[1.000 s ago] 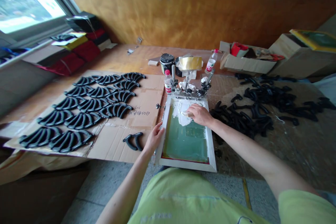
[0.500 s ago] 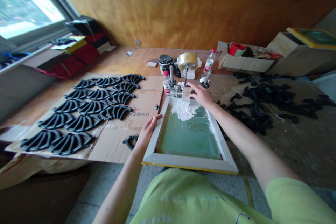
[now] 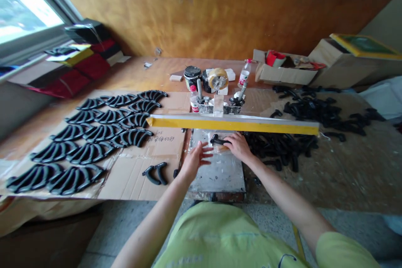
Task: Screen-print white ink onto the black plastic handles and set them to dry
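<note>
A screen-printing frame is tilted up on its hinge, with its yellow front edge facing me. Below it lies a grey metal base plate. Over the upper part of the plate, my right hand grips the right end of a curved black plastic handle. My left hand hovers just left of that handle, fingers spread and holding nothing. Left of the plate, two similar black handles rest on the cardboard.
Fanned rows of black handles cover the cardboard's left side. A loose heap of them lies at right. Behind the frame stand a clamp, bottles, an ink tub and a tape roll. An open carton sits back right.
The frame has swung up from lying flat, uncovering the plate. Both hands have left it, and my right hand now grips a black handle. A second handle shows on the near cardboard.
</note>
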Action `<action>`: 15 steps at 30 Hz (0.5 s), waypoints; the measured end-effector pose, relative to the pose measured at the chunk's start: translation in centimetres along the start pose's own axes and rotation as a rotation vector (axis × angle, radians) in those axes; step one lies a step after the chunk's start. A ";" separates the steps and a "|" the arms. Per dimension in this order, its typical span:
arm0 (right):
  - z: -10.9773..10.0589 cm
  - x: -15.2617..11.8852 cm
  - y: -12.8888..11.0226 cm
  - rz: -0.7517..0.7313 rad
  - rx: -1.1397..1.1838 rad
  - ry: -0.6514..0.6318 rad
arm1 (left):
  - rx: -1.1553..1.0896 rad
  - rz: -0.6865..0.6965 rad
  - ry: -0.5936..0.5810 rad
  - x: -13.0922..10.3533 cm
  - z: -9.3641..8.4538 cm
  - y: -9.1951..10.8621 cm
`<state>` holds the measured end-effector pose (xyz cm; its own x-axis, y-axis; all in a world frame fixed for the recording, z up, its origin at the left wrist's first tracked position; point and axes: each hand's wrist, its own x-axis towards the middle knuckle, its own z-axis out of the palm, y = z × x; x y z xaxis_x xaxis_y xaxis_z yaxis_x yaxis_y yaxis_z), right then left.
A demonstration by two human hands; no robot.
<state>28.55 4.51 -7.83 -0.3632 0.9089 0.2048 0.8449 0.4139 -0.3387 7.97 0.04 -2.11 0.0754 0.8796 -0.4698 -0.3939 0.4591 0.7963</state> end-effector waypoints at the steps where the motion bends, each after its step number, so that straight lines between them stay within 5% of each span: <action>1: -0.1 -0.5 -1.7 -0.039 -0.006 0.021 | -0.006 -0.104 -0.029 -0.4 -0.1 -1.7; 4: -0.1 -2.0 -5.5 -0.303 0.044 -0.005 | -0.065 -0.206 0.002 -1.5 -1.1 -5.1; 7: -0.2 -2.4 -4.3 -0.406 0.139 -0.063 | -0.004 -0.178 0.160 -2.1 -5.4 -6.0; 9: -1.0 -1.8 0.1 -0.177 0.117 -0.054 | 0.081 -0.127 0.357 -2.5 -10.5 -6.2; 12: -2.6 -0.6 8.8 0.488 -0.113 -0.096 | 0.258 -0.127 0.715 -3.7 -19.3 -6.7; 15: -3.0 0.0 14.6 0.743 -0.189 -0.208 | 0.522 -0.234 0.886 -4.7 -25.3 -7.7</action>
<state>42.05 10.40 -10.07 0.2722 0.9422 -0.1954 0.9404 -0.3035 -0.1536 -12.55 -10.76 -15.72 -0.6810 0.4530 -0.5754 0.0031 0.7875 0.6163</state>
